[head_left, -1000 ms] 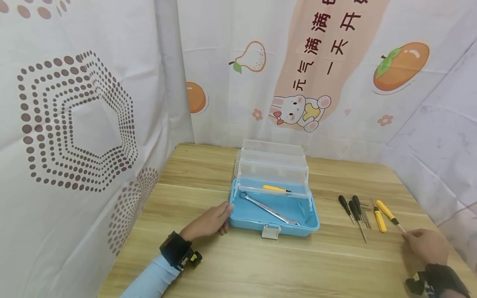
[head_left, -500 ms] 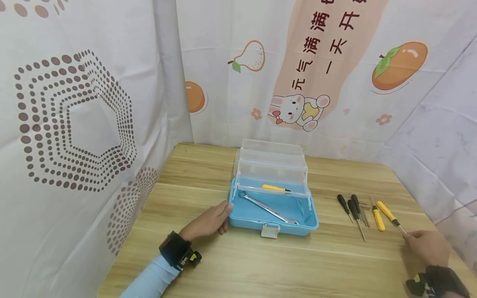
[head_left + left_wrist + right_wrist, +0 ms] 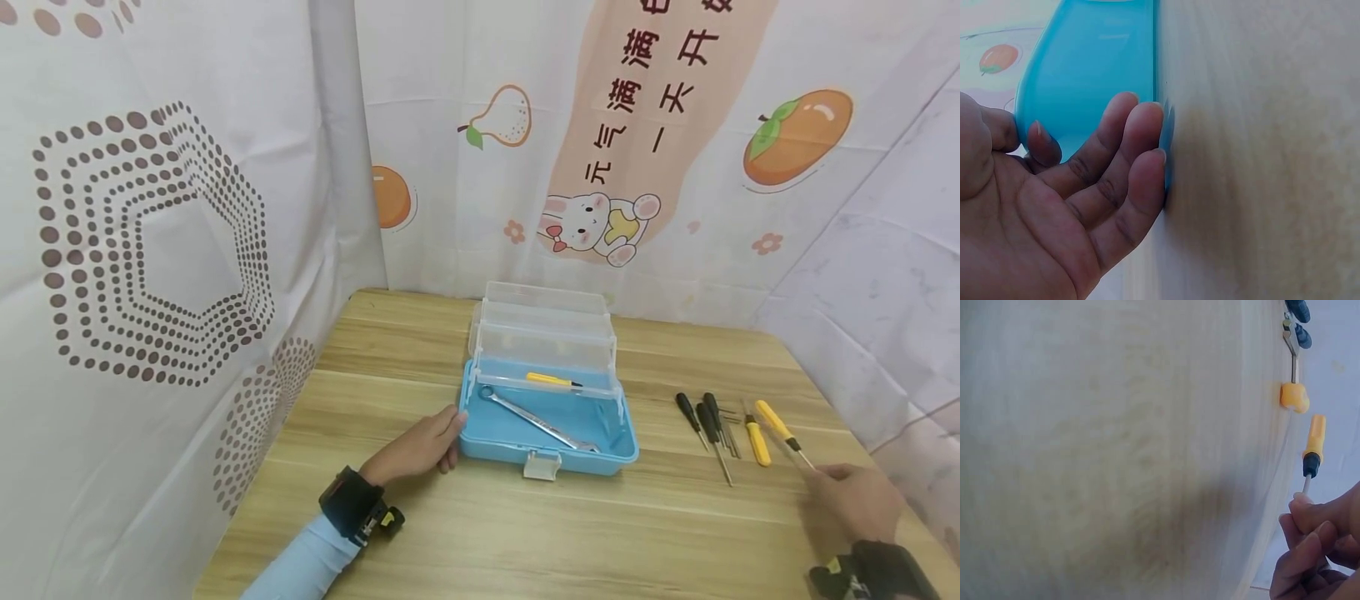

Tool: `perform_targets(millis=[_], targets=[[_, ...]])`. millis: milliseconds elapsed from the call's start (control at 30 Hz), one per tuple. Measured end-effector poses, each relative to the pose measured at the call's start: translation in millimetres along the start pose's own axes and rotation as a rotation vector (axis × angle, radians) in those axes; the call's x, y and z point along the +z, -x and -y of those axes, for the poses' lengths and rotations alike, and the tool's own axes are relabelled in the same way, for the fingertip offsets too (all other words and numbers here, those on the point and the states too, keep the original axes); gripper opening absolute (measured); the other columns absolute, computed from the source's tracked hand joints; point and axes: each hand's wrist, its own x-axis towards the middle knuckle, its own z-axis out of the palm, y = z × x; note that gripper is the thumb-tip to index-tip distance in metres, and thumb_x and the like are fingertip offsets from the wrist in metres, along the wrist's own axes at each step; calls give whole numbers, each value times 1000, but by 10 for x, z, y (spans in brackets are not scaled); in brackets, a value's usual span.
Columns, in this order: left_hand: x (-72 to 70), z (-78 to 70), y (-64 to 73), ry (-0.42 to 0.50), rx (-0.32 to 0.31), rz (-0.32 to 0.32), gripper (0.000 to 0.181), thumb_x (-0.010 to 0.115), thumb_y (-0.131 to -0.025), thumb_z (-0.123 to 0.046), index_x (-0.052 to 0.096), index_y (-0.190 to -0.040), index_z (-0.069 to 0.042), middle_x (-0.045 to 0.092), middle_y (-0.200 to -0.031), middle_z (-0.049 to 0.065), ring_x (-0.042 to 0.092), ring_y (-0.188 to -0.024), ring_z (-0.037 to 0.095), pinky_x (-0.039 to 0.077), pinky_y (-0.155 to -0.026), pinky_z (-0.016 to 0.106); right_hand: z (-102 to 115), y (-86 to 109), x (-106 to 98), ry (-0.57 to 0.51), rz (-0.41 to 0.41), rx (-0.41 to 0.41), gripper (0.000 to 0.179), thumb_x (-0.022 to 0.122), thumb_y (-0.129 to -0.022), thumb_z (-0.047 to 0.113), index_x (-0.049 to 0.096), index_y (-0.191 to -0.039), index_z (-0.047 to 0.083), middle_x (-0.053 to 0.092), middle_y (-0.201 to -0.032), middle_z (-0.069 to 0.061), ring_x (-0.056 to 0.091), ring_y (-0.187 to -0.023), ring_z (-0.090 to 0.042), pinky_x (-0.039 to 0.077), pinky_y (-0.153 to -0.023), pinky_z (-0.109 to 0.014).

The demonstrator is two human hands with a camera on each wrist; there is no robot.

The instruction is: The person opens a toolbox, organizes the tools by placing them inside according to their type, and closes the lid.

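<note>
A light-blue toolbox stands open with its clear tiered trays folded back. Inside lies a combination wrench, and a yellow screwdriver rests in the lowest tray. My left hand holds the toolbox's left wall; in the left wrist view its fingers bend against the outside, near the tabletop. At the right, my right hand pinches the metal shaft of another yellow-handled screwdriver, handle pointing away from me. That handle looks a little raised off the table in the right wrist view.
Left of the held screwdriver lie a yellow-handled screwdriver, several black-handled screwdrivers and some thin metal pieces. A printed curtain hangs behind the wooden table, with more cloth at both sides.
The view has shifted very slightly. The right hand keeps its pinch on the screwdriver, and a shadow now shows beside the shaft. The left hand has stayed at the toolbox.
</note>
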Motion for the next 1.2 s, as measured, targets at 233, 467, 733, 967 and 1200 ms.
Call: perform_targets(millis=[233, 467, 733, 967, 1200], targets=[[-1, 8, 0, 8, 1, 3, 43, 26, -115, -40, 51, -102, -8, 64, -76, 6, 63, -65, 19, 52, -60, 30, 46, -21, 27, -37, -16, 12, 34, 63, -96, 21, 70, -101, -12, 67, -102, -37, 55, -97, -58, 26, -89, -66], [-1, -11, 0, 9, -3, -1, 46, 25, -115, -40, 52, -103, -5, 63, -76, 6, 62, -66, 20, 51, -60, 30, 193, -26, 11, -22, -53, -10, 32, 63, -98, 20, 71, -102, -11, 69, -103, -35, 58, -97, -57, 29, -86, -61], [5, -10, 3, 9, 0, -4, 45, 24, -115, -39, 52, -103, -5, 64, -76, 6, 63, -66, 21, 51, -61, 31, 297, -20, 8, -53, -20, 13, 35, 62, -100, 22, 68, -110, -11, 68, -105, -35, 56, -98, -57, 23, -98, -70], [2, -1, 0, 18, -2, -4, 47, 24, -115, -41, 52, -103, -5, 64, -76, 7, 62, -66, 20, 51, -60, 31, 412, -36, -10, -42, -7, 31, 35, 60, -100, 22, 68, -112, -10, 70, -104, -32, 58, -96, -54, 26, -95, -68], [2, -3, 2, 15, -5, -2, 45, 24, -115, -40, 52, -103, -6, 65, -77, 8, 63, -66, 20, 51, -61, 31, 514, -42, -18, -34, -7, 35, 33, 62, -100, 20, 68, -113, -9, 71, -101, -30, 62, -83, -41, 36, -74, -48]])
